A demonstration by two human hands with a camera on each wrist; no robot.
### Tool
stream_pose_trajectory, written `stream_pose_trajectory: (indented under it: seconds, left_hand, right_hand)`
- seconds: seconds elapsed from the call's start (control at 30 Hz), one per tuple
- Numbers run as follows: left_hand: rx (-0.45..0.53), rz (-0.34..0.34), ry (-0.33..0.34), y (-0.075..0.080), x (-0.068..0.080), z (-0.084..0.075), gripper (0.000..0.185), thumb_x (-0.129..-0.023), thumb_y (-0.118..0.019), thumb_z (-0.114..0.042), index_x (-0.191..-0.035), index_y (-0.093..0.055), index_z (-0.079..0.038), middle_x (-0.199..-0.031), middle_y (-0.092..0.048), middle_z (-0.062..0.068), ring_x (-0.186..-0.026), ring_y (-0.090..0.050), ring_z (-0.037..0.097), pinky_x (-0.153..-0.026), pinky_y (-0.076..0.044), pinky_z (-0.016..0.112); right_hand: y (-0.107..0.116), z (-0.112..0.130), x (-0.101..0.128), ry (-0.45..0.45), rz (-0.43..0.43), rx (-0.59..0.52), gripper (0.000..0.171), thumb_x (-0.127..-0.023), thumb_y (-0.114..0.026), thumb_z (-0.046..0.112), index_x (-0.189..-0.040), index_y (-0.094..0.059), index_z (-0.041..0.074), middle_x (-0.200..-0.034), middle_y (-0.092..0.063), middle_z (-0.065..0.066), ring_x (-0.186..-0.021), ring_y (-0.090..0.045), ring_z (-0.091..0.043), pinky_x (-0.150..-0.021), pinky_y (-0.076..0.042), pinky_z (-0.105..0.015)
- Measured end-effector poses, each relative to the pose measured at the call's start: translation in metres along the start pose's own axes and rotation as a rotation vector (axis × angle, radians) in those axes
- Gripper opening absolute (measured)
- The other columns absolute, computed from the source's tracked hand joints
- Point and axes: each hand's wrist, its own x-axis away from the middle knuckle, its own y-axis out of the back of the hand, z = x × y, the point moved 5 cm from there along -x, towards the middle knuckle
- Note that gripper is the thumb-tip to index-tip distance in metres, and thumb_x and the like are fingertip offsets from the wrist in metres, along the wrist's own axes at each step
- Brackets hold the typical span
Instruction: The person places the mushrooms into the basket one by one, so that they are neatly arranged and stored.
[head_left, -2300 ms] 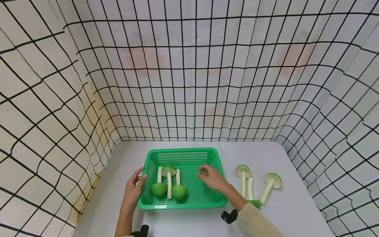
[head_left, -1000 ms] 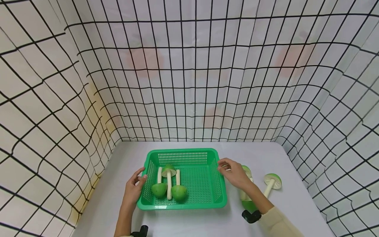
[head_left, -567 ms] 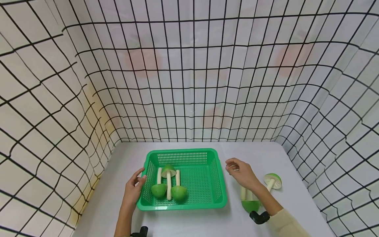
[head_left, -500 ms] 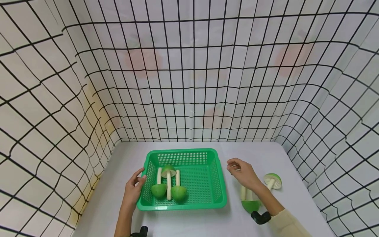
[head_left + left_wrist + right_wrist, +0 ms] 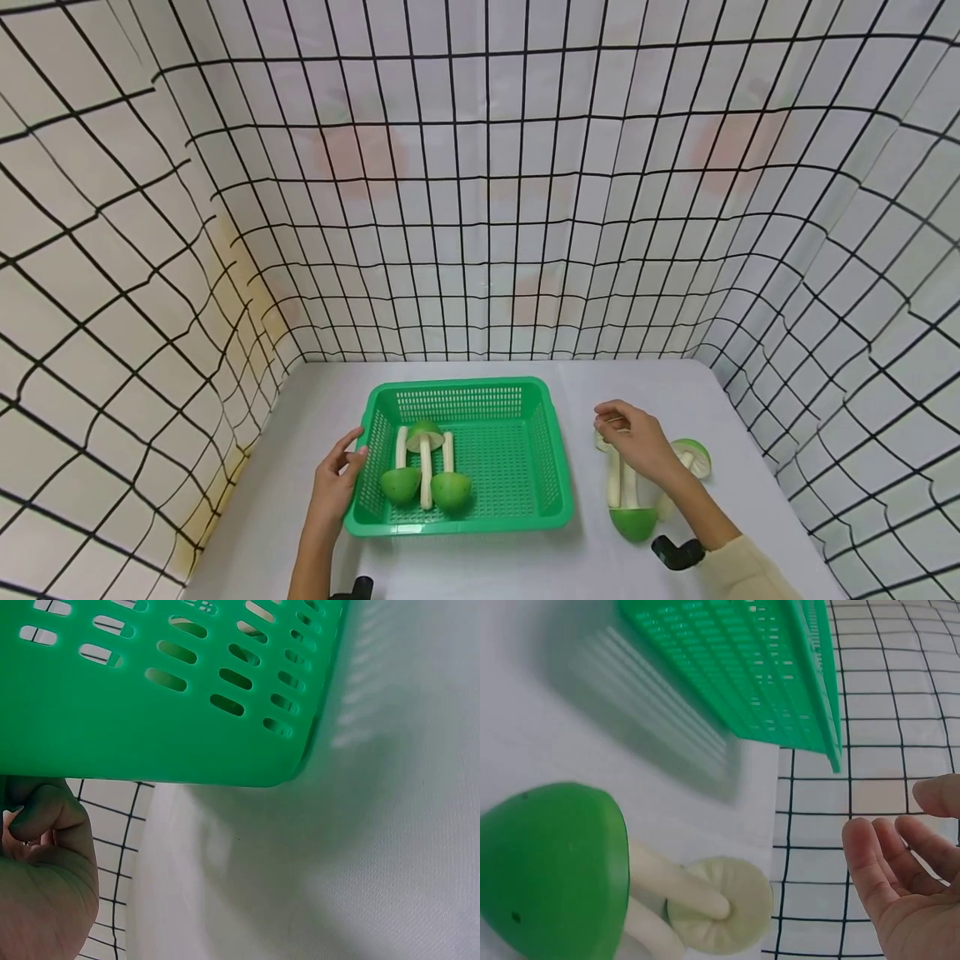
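Observation:
A green plastic basket (image 5: pixel 558 467) stands on the white table, with three mushrooms in its left half. They have green caps and white stems; the middle mushroom (image 5: pixel 425 467) points the opposite way from its neighbours. My left hand (image 5: pixel 335 479) holds the basket's left rim, its fingers partly hidden in the left wrist view. Loosely bent and holding nothing, my right hand (image 5: pixel 637 442) hovers right of the basket over more mushrooms. Beneath it lies a mushroom with its green cap (image 5: pixel 633 523) nearest me. Another mushroom (image 5: pixel 731 904) lies alongside, and a third mushroom (image 5: pixel 693 457) is partly behind my wrist.
Black grid netting (image 5: pixel 487 200) over white walls closes in the table (image 5: pixel 510 567) at the back and both sides. A dark wrist camera (image 5: pixel 677 553) is strapped below my right hand.
From over the basket, my right hand has moved right, past the rim, to above the loose mushrooms. My left hand stays at the left rim, and the mushrooms in the basket keep their places.

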Motion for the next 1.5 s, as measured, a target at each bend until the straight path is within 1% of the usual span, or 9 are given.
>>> stream_pose_trajectory:
  seconds: [0.1, 0.27, 0.47, 0.63, 0.87, 1.03, 1.27, 1.43, 1.5]
  left_hand:
    - [0.012, 0.006, -0.006, -0.001, 0.000, 0.000, 0.049, -0.103, -0.061, -0.043, -0.149, -0.053, -0.027, -0.103, -0.053, 0.005, -0.088, -0.054, 0.015, -0.068, -0.049, 0.024]
    - [0.018, 0.015, -0.005, -0.001, 0.000, -0.002, 0.048, -0.104, -0.060, -0.042, -0.150, -0.052, -0.028, -0.105, -0.051, 0.005, -0.090, -0.054, 0.014, -0.069, -0.049, 0.024]
    - [0.016, 0.027, 0.026, -0.001, 0.000, -0.007, 0.048, -0.106, -0.058, -0.036, -0.153, -0.050, -0.025, -0.106, -0.049, 0.005, -0.092, -0.052, 0.015, -0.070, -0.048, 0.023]
    - [0.022, 0.034, 0.051, -0.002, -0.001, -0.007, 0.048, -0.108, -0.056, -0.030, -0.155, -0.048, -0.021, -0.106, -0.050, 0.006, -0.093, -0.053, 0.017, -0.069, -0.049, 0.024]
    - [0.010, 0.001, 0.022, -0.002, 0.001, -0.004, 0.048, -0.105, -0.060, -0.039, -0.151, -0.052, -0.026, -0.105, -0.052, 0.005, -0.088, -0.054, 0.014, -0.069, -0.049, 0.024]
    - [0.010, -0.011, 0.009, -0.002, 0.001, 0.001, 0.049, -0.104, -0.060, -0.043, -0.150, -0.053, -0.028, -0.106, -0.052, 0.007, -0.088, -0.055, 0.016, -0.069, -0.050, 0.025]
    - [-0.007, -0.004, 0.024, -0.001, 0.001, 0.002, 0.050, -0.104, -0.059, -0.046, -0.150, -0.052, -0.030, -0.109, -0.053, 0.007, -0.096, -0.052, 0.019, -0.073, -0.049, 0.025]
    - [0.007, 0.001, 0.012, 0.000, 0.001, 0.001, 0.050, -0.103, -0.060, -0.047, -0.150, -0.052, -0.030, -0.108, -0.053, 0.007, -0.095, -0.053, 0.019, -0.071, -0.050, 0.024]
    - [0.013, 0.003, 0.011, 0.000, 0.001, 0.001, 0.050, -0.103, -0.060, -0.047, -0.150, -0.053, -0.030, -0.107, -0.054, 0.007, -0.094, -0.054, 0.019, -0.071, -0.050, 0.024]
  right_hand:
    - [0.007, -0.002, 0.000, 0.006, -0.013, 0.008, 0.032, -0.104, -0.063, 0.028, -0.129, -0.065, 0.008, -0.116, -0.073, -0.009, -0.107, -0.070, -0.026, -0.077, -0.055, -0.024]
    - [0.018, -0.008, 0.001, 0.008, -0.031, 0.030, 0.032, -0.104, -0.064, 0.025, -0.129, -0.064, 0.006, -0.117, -0.073, -0.011, -0.108, -0.070, -0.030, -0.077, -0.055, -0.021]
    - [0.030, -0.015, 0.005, -0.010, -0.047, 0.071, 0.034, -0.104, -0.063, 0.027, -0.130, -0.064, 0.005, -0.118, -0.072, -0.013, -0.111, -0.069, -0.034, -0.078, -0.054, -0.024]
    - [0.034, -0.026, 0.008, -0.023, -0.052, 0.096, 0.034, -0.104, -0.063, 0.025, -0.130, -0.064, 0.004, -0.117, -0.072, -0.014, -0.109, -0.070, -0.034, -0.076, -0.054, -0.025]
    - [0.034, -0.045, 0.018, -0.071, -0.042, 0.095, 0.033, -0.103, -0.064, 0.023, -0.129, -0.064, 0.002, -0.115, -0.073, -0.014, -0.097, -0.073, -0.025, -0.072, -0.054, -0.023]
    - [0.038, -0.058, 0.025, -0.090, -0.063, 0.107, 0.034, -0.103, -0.065, 0.023, -0.127, -0.064, 0.000, -0.112, -0.073, -0.015, -0.089, -0.071, -0.016, -0.070, -0.054, -0.023]
    - [0.039, -0.087, 0.036, -0.156, -0.064, 0.092, 0.036, -0.102, -0.065, 0.024, -0.126, -0.063, -0.003, -0.109, -0.072, -0.015, -0.086, -0.071, -0.019, -0.068, -0.055, -0.023]
    - [0.040, -0.101, 0.042, -0.182, -0.105, 0.134, 0.035, -0.101, -0.065, 0.024, -0.122, -0.066, -0.003, -0.104, -0.072, -0.013, -0.081, -0.066, -0.010, -0.065, -0.054, -0.022]
    - [0.042, -0.106, 0.045, -0.199, -0.128, 0.171, 0.033, -0.099, -0.066, 0.024, -0.120, -0.068, -0.002, -0.101, -0.071, -0.011, -0.083, -0.064, -0.010, -0.066, -0.053, -0.023]
